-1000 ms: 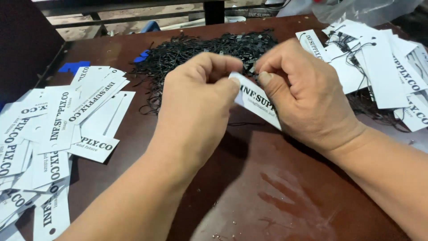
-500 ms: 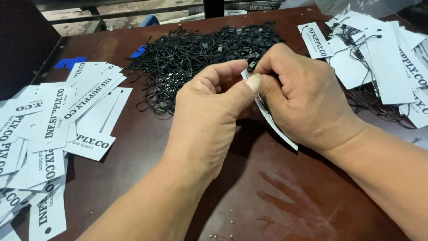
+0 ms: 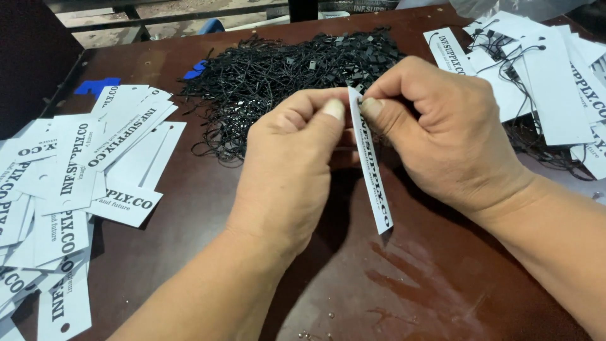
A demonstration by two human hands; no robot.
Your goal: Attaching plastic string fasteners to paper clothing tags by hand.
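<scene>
My left hand [image 3: 287, 167] and my right hand [image 3: 442, 132] meet over the middle of a dark brown table [image 3: 391, 290]. Between the two thumbs stands a white paper tag [image 3: 371, 167] with black print, held almost edge-on, its top pinched by both hands and its long end hanging toward me. Any string at the tag's top is hidden by my fingers. Just behind the hands lies a heap of thin black strings with small plastic locks [image 3: 284, 72].
A spread of loose white tags without strings [image 3: 76, 183] covers the table's left side. At the right rear lies a pile of white tags with black strings attached [image 3: 549, 76]. Small blue pieces [image 3: 98, 85] sit at the back left.
The tag has turned from lying flat between my hands to standing nearly edge-on. Both hands have shifted slightly toward me, thumbs now pinching its top.
</scene>
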